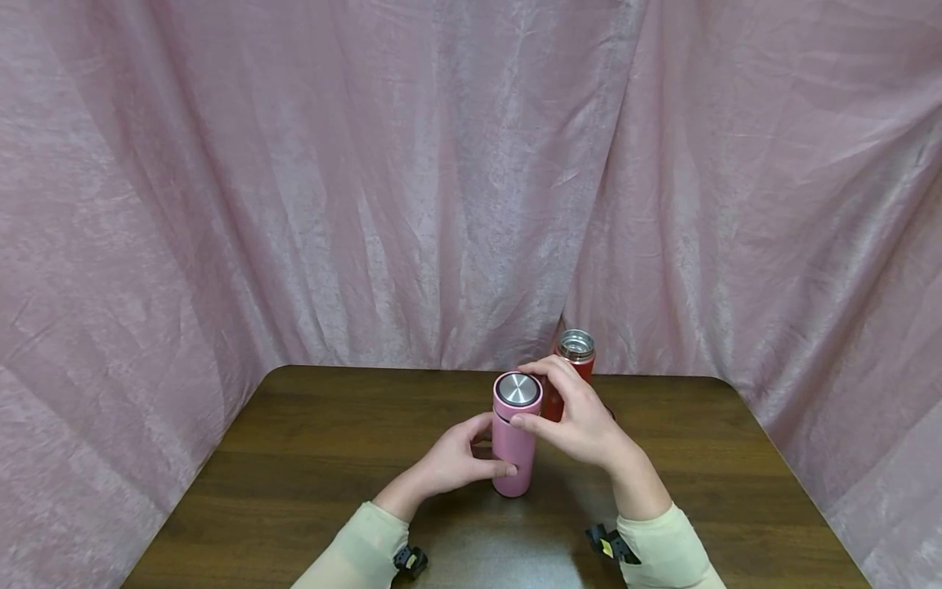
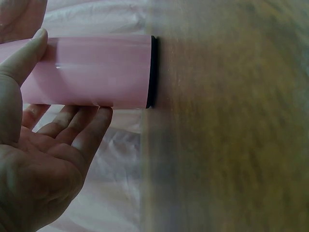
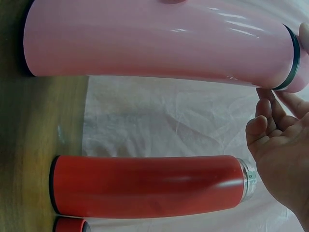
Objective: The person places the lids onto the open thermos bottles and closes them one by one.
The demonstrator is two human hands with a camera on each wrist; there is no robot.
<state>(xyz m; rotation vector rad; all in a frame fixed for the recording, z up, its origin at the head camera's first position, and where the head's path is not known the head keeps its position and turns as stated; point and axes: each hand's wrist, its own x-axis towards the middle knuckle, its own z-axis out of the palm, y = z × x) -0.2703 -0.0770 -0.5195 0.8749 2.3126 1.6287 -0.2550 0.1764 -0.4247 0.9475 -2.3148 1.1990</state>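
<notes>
Pink, glossy and upright in the head view, a bottle (image 1: 513,450) appears to stand on the wood-grained counter (image 1: 331,442), midway between two hands. The left hand (image 1: 459,458) grips its body, thumb across the front. The right hand (image 1: 581,421) holds the lid (image 1: 518,390), thumb near the seam and the other fingers reaching round the far side. The key relation, as I judge it, is vertical: the bottle's long axis runs straight up, with the lid at the right fingers and the body at the left ones. Behind the right hand, and nearer to it than to the left, is a red bottle (image 1: 587,370) with its metal mouth uncovered. The lid's brushed-metal disc bears no readable mark.

The left wrist view is turned, so the pink bottle lies sideways in it. The left fingers are clamped on it, thumb on one side, fingertips on the other; its dark base (image 2: 153,72) faces the counter. The plain pink wall carries no visible writing.

In the right wrist view, the right fingers touch the lid end, beside a dark ring (image 3: 293,58) at the seam. The red bottle stands well apart, a small red piece (image 3: 70,224) next to its base. A faint mark on its neck is too small to read.
</notes>
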